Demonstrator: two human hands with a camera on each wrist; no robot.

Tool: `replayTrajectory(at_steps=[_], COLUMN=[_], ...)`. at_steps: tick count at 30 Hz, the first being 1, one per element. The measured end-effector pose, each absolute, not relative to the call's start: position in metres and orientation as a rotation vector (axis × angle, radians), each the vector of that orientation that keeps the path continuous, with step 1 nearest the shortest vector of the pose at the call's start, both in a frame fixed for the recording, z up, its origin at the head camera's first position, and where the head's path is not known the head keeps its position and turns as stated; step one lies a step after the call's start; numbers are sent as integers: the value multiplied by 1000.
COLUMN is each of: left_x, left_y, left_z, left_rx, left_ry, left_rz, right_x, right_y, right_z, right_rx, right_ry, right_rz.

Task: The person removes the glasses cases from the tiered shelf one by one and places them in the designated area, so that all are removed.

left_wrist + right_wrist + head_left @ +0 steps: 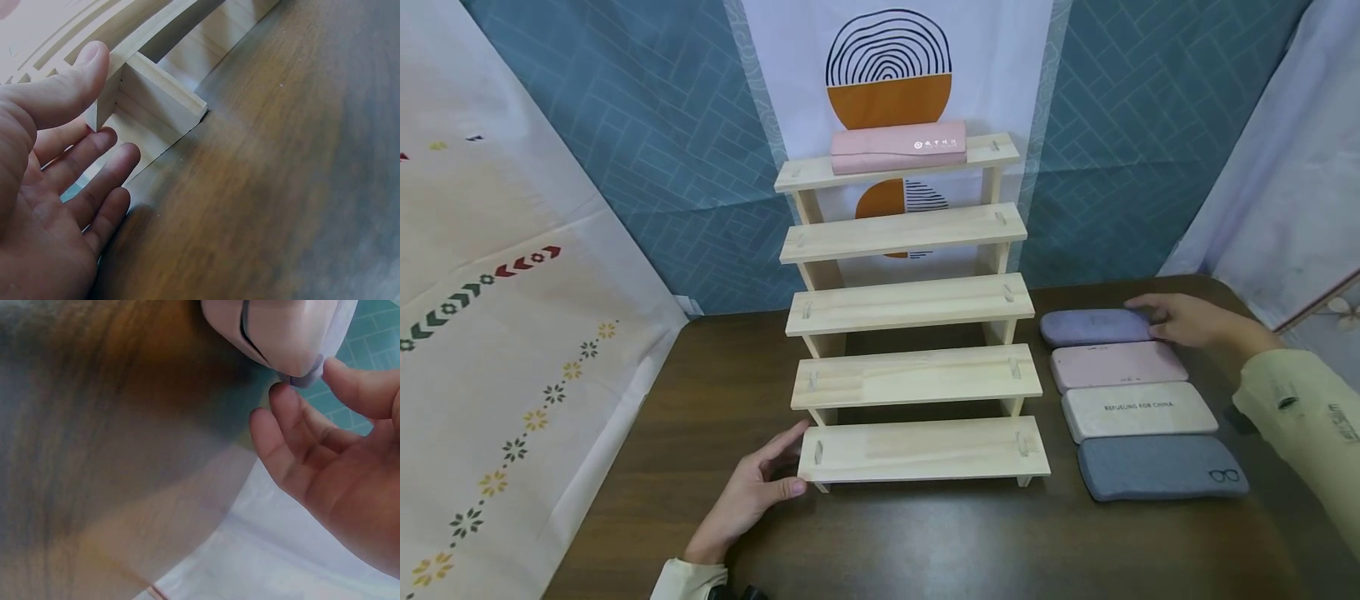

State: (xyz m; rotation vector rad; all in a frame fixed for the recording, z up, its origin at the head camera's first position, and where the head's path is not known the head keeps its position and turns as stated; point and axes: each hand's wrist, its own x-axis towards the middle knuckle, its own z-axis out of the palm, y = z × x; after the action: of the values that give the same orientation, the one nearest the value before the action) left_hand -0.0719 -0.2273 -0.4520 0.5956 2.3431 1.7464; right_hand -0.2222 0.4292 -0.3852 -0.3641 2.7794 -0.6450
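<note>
A stepped light wood display rack point(917, 379) stands on the dark table. My left hand point(748, 487) is at the left end of its lowest board point(925, 450), fingers loosely spread and thumb by the front corner. In the left wrist view, the left hand point(59, 156) lies beside that board's end point(107, 100). My right hand point(1187, 321) holds the right end of a purple glasses case point(1090, 327) between thumb and fingers. The right wrist view shows the right hand point(337, 450) at the purple case point(307, 376), partly hidden behind a pink case point(284, 331).
Nearer than the purple case lie a pink case point(1116, 365), a white case point(1138, 421) and a blue-grey case point(1157, 468). Another pink glasses case point(898, 148) sits on the top board. Patterned cloth point(625, 150) hangs behind, with white cloth at both sides.
</note>
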Motion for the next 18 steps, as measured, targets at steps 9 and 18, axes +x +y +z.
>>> replayTrajectory(at_steps=[9,18], left_x=[-72,-72], left_y=[-228,-228], left_z=[-452,-451], left_rx=[604,599], left_ry=[2342,2359], left_rz=[1741,1730], right_x=[-224,-221], right_y=[417,414], right_z=[-387,-386], right_rx=[-369,-394], right_ry=[2755,2801], right_rz=[-549,-468])
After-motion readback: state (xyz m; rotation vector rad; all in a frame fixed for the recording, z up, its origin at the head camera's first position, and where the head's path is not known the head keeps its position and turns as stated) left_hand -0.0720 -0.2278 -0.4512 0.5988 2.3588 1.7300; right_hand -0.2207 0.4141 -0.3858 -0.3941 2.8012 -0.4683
